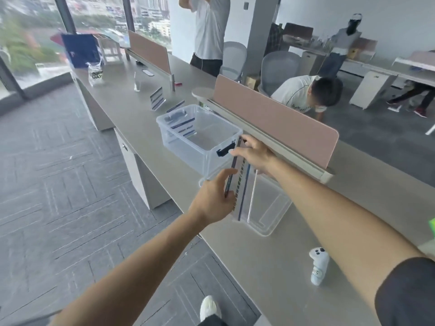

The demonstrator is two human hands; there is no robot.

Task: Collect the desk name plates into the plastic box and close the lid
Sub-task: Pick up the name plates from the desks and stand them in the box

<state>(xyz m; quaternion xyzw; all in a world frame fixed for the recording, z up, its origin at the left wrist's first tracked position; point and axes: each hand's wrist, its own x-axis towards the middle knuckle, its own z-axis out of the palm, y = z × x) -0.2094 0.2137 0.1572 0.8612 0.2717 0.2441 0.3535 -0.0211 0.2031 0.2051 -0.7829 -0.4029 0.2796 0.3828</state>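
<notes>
A clear plastic box (188, 147) with a dark latch stands open on the long grey desk (270, 250), and one name plate (182, 124) lies inside at its far end. Just in front of the box I hold an acrylic name plate (241, 191) edge-on with both hands. My left hand (215, 200) grips its near end; my right hand (255, 154) grips its far end beside the box's latch. The clear lid (270, 212) lies flat on the desk under the held plate. Another name plate (157, 98) stands farther along the desk, beyond the box.
A pink divider panel (277, 118) runs along the desk's far side right of the box. A white controller (319, 264) stands near the front. A glass (137, 84), a clear bag (95, 74) and a blue bag (81, 51) sit farther away. Two people are behind the divider.
</notes>
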